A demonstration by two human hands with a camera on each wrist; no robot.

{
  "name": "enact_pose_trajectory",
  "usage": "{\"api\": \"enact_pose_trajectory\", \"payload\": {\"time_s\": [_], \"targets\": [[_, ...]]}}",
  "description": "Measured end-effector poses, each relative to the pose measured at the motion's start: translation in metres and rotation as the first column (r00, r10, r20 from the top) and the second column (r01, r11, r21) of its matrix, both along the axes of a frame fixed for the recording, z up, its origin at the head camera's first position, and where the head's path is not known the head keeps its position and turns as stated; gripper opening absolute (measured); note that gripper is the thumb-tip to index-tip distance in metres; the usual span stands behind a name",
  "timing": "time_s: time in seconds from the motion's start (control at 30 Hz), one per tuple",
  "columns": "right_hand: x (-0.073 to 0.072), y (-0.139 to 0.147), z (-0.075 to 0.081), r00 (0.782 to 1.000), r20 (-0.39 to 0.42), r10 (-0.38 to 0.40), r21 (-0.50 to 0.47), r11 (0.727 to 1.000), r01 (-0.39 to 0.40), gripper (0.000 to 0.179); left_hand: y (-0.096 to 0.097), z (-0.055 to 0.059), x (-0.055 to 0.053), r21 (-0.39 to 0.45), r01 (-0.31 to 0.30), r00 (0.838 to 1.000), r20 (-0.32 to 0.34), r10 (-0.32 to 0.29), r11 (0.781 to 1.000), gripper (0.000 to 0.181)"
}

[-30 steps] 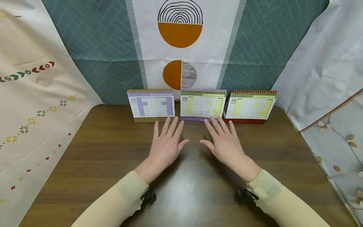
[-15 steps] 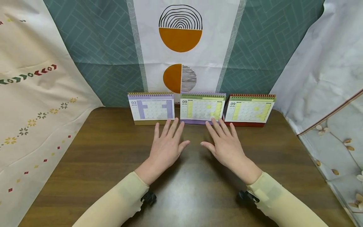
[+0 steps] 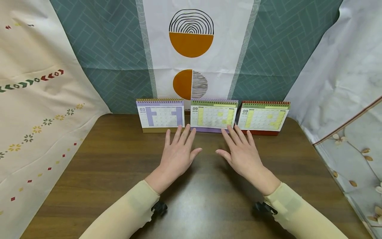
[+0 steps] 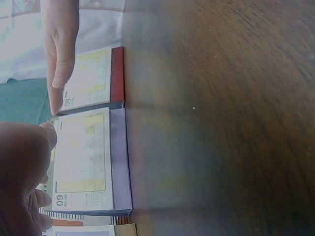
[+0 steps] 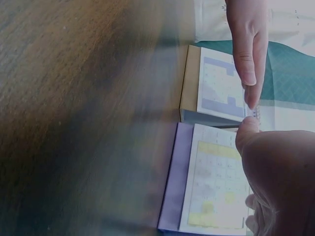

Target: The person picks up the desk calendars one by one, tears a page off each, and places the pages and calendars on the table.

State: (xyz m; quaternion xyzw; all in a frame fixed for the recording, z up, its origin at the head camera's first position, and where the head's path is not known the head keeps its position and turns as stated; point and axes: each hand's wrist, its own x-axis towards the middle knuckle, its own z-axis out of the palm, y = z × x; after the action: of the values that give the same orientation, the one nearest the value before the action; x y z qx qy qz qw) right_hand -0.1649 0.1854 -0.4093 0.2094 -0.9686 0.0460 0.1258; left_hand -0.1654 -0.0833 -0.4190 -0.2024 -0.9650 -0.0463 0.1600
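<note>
Straight and slightly spread, the fingers [image 3: 184, 133] of the left hand [image 3: 177, 157] hold nothing and point away from the person, raised over a brown wooden table [image 3: 89, 172]. Well to their left hangs a cream cloth [image 3: 38, 109] with rows of small flowers and diamonds. Just beyond their tips stands a lilac calendar [image 3: 164, 116] marked 03, on a tan base. To the right, beyond the gap between the two hands, stands a purple-based calendar [image 3: 209, 114] marked 09; fingertips from both sides overlap its lower edge in the head view, and contact cannot be told. Behind it rises a white panel [image 3: 161, 39] with orange and black-lined half circles. Next come the fingers of the right hand [image 3: 243, 156], equally straight, parted and grasping nothing, thumb toward the left hand. Beyond their tips, a little rightward, stands a red-based calendar [image 3: 262, 116], also marked 09. Farther right of these fingers hangs a white cloth [image 3: 337, 89] patterned with leafy stems.
</note>
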Motion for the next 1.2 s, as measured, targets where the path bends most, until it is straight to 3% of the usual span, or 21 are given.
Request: {"api": "enact_pose_trajectory", "payload": {"time_s": [0.33, 0.67, 1.2], "targets": [[0.003, 0.009, 0.002, 1.0, -0.002, -0.018, -0.017, 1.0, 0.018, 0.085, 0.009, 0.005, -0.002, 0.005, 0.006, 1.0, 0.009, -0.006, 1.0, 0.076], [0.002, 0.02, 0.002, 0.999, 0.028, -0.042, -0.037, 0.998, 0.043, 0.087, 0.017, 0.008, -0.003, 0.025, -0.002, 0.998, 0.064, 0.001, 1.0, 0.077], [0.002, 0.046, 0.01, 0.994, 0.032, -0.103, -0.039, 0.994, 0.104, 0.085, 0.037, 0.008, -0.012, 0.011, 0.016, 0.999, 0.048, -0.017, 1.0, 0.076]]}}
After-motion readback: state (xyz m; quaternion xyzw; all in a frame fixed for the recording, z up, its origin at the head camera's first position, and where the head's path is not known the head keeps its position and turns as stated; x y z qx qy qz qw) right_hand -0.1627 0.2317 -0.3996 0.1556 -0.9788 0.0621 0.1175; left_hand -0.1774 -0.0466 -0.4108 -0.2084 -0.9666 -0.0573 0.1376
